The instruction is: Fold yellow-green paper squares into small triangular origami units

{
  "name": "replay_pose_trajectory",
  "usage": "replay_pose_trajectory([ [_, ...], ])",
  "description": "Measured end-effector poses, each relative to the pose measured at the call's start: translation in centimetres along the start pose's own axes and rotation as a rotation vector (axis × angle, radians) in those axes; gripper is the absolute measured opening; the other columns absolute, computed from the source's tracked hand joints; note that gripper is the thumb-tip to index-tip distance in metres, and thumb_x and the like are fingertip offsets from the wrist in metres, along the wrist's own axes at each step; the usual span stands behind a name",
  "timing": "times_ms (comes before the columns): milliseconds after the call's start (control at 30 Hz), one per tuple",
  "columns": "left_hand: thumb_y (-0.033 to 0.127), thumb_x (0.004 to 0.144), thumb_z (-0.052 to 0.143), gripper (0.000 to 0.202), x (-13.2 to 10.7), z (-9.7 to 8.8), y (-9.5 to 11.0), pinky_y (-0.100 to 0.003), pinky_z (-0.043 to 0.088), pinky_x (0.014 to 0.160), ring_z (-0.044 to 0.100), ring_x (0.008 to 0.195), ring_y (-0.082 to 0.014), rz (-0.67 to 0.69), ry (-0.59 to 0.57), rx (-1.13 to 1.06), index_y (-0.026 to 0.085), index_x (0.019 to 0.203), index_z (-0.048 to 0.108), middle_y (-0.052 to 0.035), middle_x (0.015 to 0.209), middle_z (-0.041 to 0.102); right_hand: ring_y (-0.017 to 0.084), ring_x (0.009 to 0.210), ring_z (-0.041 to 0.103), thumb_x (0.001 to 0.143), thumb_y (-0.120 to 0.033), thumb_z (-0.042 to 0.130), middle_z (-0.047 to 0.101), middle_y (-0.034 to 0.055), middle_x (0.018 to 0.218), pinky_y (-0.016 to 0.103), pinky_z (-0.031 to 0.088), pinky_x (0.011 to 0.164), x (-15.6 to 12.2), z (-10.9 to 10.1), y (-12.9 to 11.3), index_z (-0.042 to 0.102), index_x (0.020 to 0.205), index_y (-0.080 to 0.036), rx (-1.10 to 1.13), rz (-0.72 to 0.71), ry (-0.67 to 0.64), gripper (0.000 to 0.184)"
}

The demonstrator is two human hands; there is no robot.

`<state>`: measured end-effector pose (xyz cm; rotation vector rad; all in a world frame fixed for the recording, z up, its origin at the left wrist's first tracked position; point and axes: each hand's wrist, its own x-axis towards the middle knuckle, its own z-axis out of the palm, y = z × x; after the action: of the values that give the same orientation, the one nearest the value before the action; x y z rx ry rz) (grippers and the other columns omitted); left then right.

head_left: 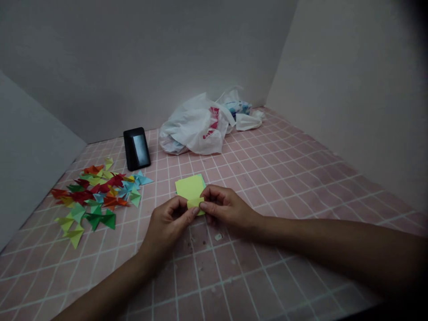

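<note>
Between both hands is a small piece of yellow paper (195,203), folded, with its crease facing me. My left hand (172,218) pinches its left side between thumb and fingers. On the right side, my right hand (222,207) grips it the same way, thumb in front. Just behind the hands lies a stack of square paper sheets (189,185), yellow on top, with a green edge showing at the right. The fingertips behind the paper are partly hidden.
To the left spreads a pile of folded paper shapes (95,189) in red, orange, yellow, green and blue. A black phone-like device (137,149) stands behind it. White plastic bags (200,127) lie near the back wall. Small scraps (218,236) dot the pink checked cloth (284,178).
</note>
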<state>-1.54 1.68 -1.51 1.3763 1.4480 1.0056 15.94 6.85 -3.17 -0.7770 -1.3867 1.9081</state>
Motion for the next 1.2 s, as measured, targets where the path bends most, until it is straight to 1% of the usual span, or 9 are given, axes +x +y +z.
replay_pose_trajectory([
  [167, 0.038, 0.082, 0.069, 0.024, 0.17, -0.04, -0.29, -0.027, 0.041, 0.063, 0.054, 0.068, -0.0146, -0.007, -0.031, 0.026, 0.017, 0.075, 0.063, -0.0006, 0.073, 0.062, 0.007, 0.047, 0.047, 0.082, -0.033, 0.067, 0.054, -0.0062, 0.056, 0.02, 0.036, 0.046, 0.02, -0.1, 0.1, 0.055, 0.081, -0.018, -0.015, 0.038, -0.044, 0.02],
  [400, 0.039, 0.088, 0.065, 0.021, 0.12, -0.16, -0.17, -0.03, 0.047, 0.074, 0.06, 0.078, -0.0166, -0.011, -0.066, -0.185, 0.018, 0.088, 0.068, -0.0025, 0.083, 0.067, 0.007, 0.046, 0.048, 0.09, -0.03, 0.058, 0.056, -0.0049, 0.055, 0.019, 0.035, 0.046, -0.15, -0.21, 0.11, 0.054, 0.082, -0.018, -0.037, 0.03, -0.032, 0.015],
  [500, 0.038, 0.087, 0.066, 0.021, 0.07, -0.21, -0.41, -0.03, 0.049, 0.074, 0.061, 0.078, -0.0173, -0.031, -0.045, -0.205, 0.017, 0.087, 0.07, -0.0032, 0.082, 0.068, 0.008, 0.047, 0.049, 0.092, -0.029, 0.056, 0.055, -0.0048, 0.055, 0.019, 0.037, 0.047, -0.07, -0.22, 0.17, 0.054, 0.082, -0.018, -0.039, 0.027, -0.039, 0.014],
  [700, 0.034, 0.084, 0.07, 0.019, 0.06, -0.31, -0.28, -0.023, 0.045, 0.065, 0.058, 0.07, -0.0126, 0.011, 0.042, -0.102, 0.017, 0.077, 0.071, -0.0002, 0.075, 0.067, 0.008, 0.047, 0.048, 0.092, -0.027, 0.057, 0.054, -0.0056, 0.057, 0.018, 0.037, 0.046, -0.15, -0.19, 0.01, 0.054, 0.085, -0.018, -0.087, 0.008, -0.067, 0.011],
  [767, 0.034, 0.084, 0.071, 0.015, 0.07, -0.3, -0.14, -0.022, 0.047, 0.066, 0.06, 0.072, -0.0126, 0.017, 0.053, -0.15, 0.019, 0.084, 0.073, 0.0003, 0.078, 0.069, 0.008, 0.047, 0.048, 0.092, -0.027, 0.056, 0.054, -0.0055, 0.056, 0.018, 0.037, 0.046, -0.21, -0.16, -0.02, 0.054, 0.085, -0.018, -0.092, 0.007, -0.066, 0.012],
  [833, 0.034, 0.085, 0.07, 0.017, 0.1, -0.3, -0.11, -0.023, 0.05, 0.069, 0.064, 0.076, -0.0137, 0.009, 0.047, -0.198, 0.021, 0.095, 0.074, -0.0002, 0.084, 0.073, 0.008, 0.047, 0.048, 0.094, -0.027, 0.053, 0.054, -0.005, 0.055, 0.019, 0.037, 0.046, -0.21, -0.15, -0.01, 0.054, 0.085, -0.018, -0.081, 0.02, -0.063, 0.013],
  [900, 0.034, 0.085, 0.07, 0.019, 0.12, -0.33, -0.16, -0.024, 0.053, 0.071, 0.067, 0.079, -0.0149, 0.007, 0.029, -0.225, 0.022, 0.099, 0.075, -0.001, 0.089, 0.075, 0.008, 0.047, 0.05, 0.094, -0.027, 0.052, 0.054, -0.0049, 0.055, 0.019, 0.038, 0.047, -0.16, -0.19, 0.01, 0.054, 0.085, -0.018, -0.066, 0.033, -0.066, 0.013],
  [1033, 0.033, 0.084, 0.073, 0.015, 0.12, -0.46, -0.27, -0.024, 0.055, 0.073, 0.069, 0.081, -0.0158, 0.01, 0.0, -0.258, 0.022, 0.094, 0.077, -0.0009, 0.089, 0.076, 0.008, 0.048, 0.05, 0.094, -0.027, 0.052, 0.055, -0.0044, 0.056, 0.019, 0.039, 0.048, -0.02, -0.36, 0.05, 0.054, 0.082, -0.018, -0.079, 0.02, -0.089, 0.015],
  [1200, 0.03, 0.082, 0.075, 0.012, 0.16, -0.41, -0.26, -0.021, 0.053, 0.072, 0.068, 0.078, -0.0136, 0.008, 0.009, -0.282, 0.022, 0.09, 0.077, 0.0, 0.086, 0.075, 0.008, 0.048, 0.049, 0.093, -0.03, 0.053, 0.054, -0.0042, 0.059, 0.02, 0.039, 0.047, 0.04, -0.43, 0.21, 0.054, 0.083, -0.018, -0.072, 0.006, -0.101, 0.016],
])
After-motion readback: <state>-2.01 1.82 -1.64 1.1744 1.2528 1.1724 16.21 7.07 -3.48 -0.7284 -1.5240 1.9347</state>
